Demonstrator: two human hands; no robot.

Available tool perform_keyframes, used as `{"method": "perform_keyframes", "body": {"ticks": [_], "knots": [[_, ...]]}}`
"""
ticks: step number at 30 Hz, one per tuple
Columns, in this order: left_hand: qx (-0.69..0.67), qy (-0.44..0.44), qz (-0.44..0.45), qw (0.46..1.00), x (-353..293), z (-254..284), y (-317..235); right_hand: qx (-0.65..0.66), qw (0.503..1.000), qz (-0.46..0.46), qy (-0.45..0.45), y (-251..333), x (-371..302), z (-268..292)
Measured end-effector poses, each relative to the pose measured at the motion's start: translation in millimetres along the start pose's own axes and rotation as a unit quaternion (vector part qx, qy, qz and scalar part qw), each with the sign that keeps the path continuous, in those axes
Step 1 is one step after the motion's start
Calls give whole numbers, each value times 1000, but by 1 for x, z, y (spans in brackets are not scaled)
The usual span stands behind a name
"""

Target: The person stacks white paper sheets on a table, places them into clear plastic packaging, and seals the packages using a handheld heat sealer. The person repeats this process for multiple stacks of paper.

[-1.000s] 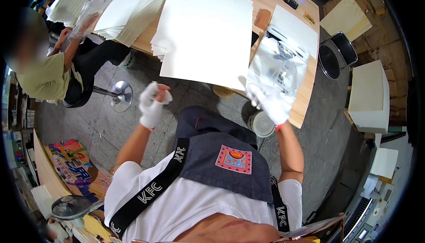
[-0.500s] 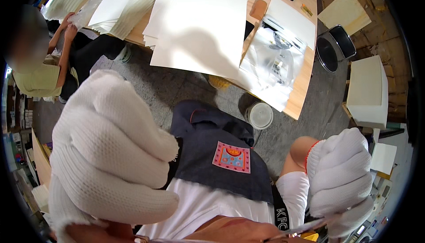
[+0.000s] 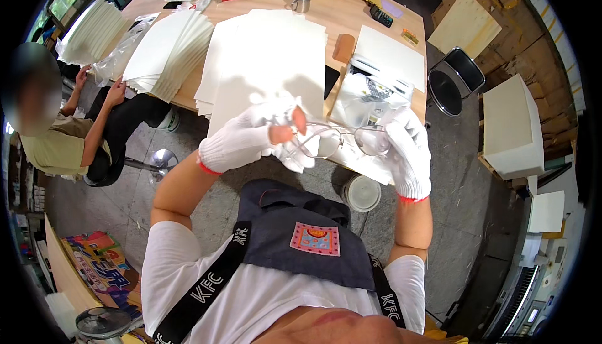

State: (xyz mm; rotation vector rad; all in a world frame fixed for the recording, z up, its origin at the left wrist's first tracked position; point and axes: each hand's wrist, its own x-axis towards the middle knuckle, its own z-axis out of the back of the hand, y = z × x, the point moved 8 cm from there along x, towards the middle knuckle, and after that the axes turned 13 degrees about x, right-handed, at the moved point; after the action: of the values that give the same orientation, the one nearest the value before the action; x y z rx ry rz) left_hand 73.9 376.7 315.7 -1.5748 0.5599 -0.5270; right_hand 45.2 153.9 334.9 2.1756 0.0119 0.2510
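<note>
Above the near edge of the table, a pair of thin-framed eyeglasses [image 3: 328, 146] is held up between my hands. My right hand [image 3: 409, 153], in a white knitted glove with a red cuff, grips them at the right lens. My left hand [image 3: 251, 134] wears a matching glove, with bare thumb and fingertip showing. Its fingers close around the left end of the frame, a little blurred. Behind my hands lies a stack of large white sheets [image 3: 266, 49]. Clear plastic bags [image 3: 357, 96] lie beyond the eyeglasses, right of the stack.
The wooden table [image 3: 348, 21] carries fanned sheets [image 3: 166, 49], a metal mug [image 3: 301, 2] and a calculator [image 3: 380, 15]. A lidded bucket [image 3: 361, 193] stands below its near edge. At the left a person [image 3: 53, 137] sits touching sheets. A black chair [image 3: 446, 90] stands right.
Both gloved hands have moved from close beside my head out toward the table. The eyeglasses are now in front of me between them. The seated person's hand has shifted onto the fanned sheets.
</note>
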Motion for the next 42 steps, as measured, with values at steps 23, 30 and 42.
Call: {"method": "perform_keyframes", "body": {"ticks": [23, 30, 42], "knots": [[361, -169, -55, 915, 80, 44, -25, -354, 906, -224, 56, -55, 218, 250], [343, -447, 92, 821, -6, 94, 21, -690, 688, -126, -189, -126, 358, 487], [314, -636, 150, 689, -109, 95, 58, -797, 551, -196, -148, -162, 392, 455]]}}
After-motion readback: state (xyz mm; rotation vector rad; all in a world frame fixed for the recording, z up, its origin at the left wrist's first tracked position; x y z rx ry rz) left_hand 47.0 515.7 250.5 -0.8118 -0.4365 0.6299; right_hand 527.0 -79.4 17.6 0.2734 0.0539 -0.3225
